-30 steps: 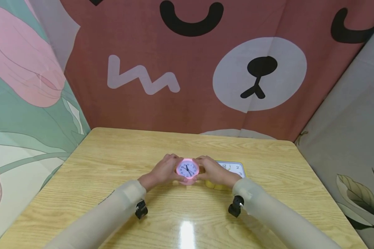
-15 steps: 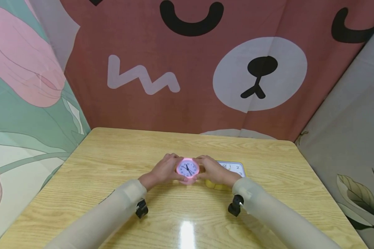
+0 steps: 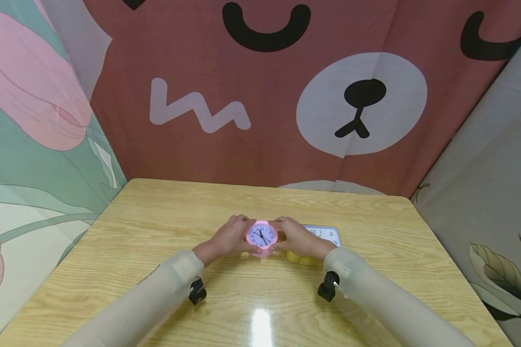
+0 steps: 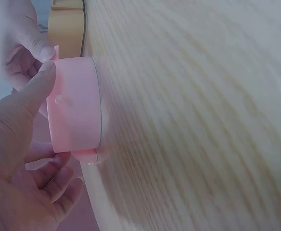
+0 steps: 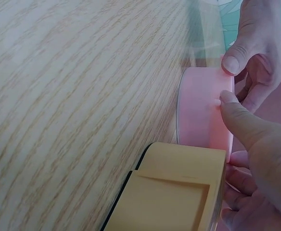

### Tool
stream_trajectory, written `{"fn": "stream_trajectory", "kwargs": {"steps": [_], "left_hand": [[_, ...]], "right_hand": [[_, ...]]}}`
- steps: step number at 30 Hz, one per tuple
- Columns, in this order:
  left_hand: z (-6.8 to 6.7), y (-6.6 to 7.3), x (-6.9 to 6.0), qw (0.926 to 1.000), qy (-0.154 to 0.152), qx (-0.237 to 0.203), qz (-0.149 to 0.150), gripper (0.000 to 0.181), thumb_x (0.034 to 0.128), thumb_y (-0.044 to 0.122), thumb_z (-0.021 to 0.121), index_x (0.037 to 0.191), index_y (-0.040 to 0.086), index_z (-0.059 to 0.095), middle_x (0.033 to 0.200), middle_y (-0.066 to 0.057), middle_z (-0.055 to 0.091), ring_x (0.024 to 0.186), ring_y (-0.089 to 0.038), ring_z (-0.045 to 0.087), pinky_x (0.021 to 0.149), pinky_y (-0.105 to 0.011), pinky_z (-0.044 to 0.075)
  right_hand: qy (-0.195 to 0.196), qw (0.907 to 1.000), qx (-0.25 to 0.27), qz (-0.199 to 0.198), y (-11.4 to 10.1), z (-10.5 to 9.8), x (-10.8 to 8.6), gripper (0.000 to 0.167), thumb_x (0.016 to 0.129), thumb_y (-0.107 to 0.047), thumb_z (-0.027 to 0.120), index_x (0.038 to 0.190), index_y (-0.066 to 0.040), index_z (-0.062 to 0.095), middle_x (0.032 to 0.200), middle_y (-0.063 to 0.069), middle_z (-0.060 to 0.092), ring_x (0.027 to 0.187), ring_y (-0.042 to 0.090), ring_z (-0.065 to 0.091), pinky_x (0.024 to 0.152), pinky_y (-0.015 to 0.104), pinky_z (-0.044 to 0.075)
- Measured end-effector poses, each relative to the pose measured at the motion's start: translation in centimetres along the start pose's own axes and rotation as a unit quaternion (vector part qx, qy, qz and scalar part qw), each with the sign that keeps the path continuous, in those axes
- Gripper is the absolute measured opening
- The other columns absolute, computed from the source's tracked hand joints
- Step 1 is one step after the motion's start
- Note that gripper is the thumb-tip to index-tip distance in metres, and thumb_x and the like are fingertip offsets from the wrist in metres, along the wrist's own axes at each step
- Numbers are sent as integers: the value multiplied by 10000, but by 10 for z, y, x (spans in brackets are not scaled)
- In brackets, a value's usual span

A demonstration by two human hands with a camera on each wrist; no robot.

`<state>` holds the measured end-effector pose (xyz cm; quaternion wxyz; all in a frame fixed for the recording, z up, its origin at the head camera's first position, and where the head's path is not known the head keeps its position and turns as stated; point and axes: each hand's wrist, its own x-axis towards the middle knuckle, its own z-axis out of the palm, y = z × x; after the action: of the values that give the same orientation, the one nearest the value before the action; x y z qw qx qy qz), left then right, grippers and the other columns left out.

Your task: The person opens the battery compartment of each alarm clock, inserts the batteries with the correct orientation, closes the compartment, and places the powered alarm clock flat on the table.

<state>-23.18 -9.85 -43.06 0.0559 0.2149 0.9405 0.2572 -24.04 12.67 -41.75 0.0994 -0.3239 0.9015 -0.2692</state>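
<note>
A small round pink clock [image 3: 262,234] with a white face and black hands lies face up on the wooden table. From its left side my left hand [image 3: 232,236] grips the rim, with the thumb [image 4: 43,79] near the front edge and the other fingers at the far edge. Opposite it, my right hand [image 3: 298,237] holds the right side in the same way, as the right wrist view shows its thumb [image 5: 236,113] on the pink casing [image 5: 203,103]. Just right of it, partly hidden under my right hand, sits a yellow square clock [image 3: 330,233].
The wooden table [image 3: 260,284] spreads around both hands. Behind it hangs a red-brown cloth [image 3: 191,159] with a bear print. A flower-printed cloth [image 3: 39,193] stands at the left and a grey one [image 3: 473,193] at the right.
</note>
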Motion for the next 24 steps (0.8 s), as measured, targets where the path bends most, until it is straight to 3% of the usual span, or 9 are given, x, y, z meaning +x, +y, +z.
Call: {"fn": "stream_trajectory", "kwargs": {"steps": [10,19,21,24], "left_hand": [[-1,-1,-4,9999,-101,11,22,831,846,472,799,1502,73,480,1387,-153,578,1222,-282,533,980,-445,499],[-11,6,-2,10000,-29,52,-51,845,890,578,702,1535,101,438,1501,-158,503,1363,-324,486,1104,-500,449],[-13,8,-1,10000,-28,35,-47,838,893,573,701,1535,103,438,1513,-155,493,1374,-322,477,1111,-502,444],[-14,10,0,10000,0,52,-14,831,895,571,699,1533,104,442,1523,-153,486,1385,-322,468,1114,-502,444]], "right_hand": [[-35,9999,-6,127,0,0,-2,652,897,-287,782,1439,-14,543,1435,170,579,1353,339,519,1147,527,400],[135,9987,-43,489,-1,-9,-7,699,954,-421,687,1490,-25,479,1536,188,473,1433,357,442,1177,544,358],[148,9986,-37,499,0,-11,-7,699,960,-430,675,1498,-33,471,1546,189,459,1270,323,570,1154,515,397],[148,9988,-50,456,1,-13,-7,703,969,-431,662,1510,-32,453,1560,208,433,848,266,663,1083,471,462]]}}
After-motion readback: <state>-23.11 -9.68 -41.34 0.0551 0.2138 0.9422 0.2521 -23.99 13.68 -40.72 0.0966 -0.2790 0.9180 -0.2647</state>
